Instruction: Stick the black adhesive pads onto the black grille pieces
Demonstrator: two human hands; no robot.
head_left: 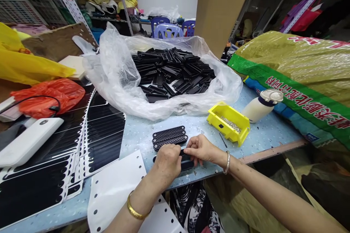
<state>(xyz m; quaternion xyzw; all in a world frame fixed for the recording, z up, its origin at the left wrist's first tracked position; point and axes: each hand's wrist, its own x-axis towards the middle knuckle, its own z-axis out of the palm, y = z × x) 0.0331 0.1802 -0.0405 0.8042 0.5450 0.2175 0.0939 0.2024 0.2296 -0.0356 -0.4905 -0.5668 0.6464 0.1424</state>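
Observation:
My left hand and my right hand meet near the table's front edge, both closed on one black plastic strip that lies flat between them. The fingers of both hands pinch at its top near the middle. Just beyond them lie three black perforated strips side by side on the blue table. A gold bangle is on my left wrist and a silver one on my right.
A clear plastic bag full of black strips sits behind. A yellow bin with small metal parts and a white bottle stand right. Black sticker sheets, white backing paper, a white power bank lie left.

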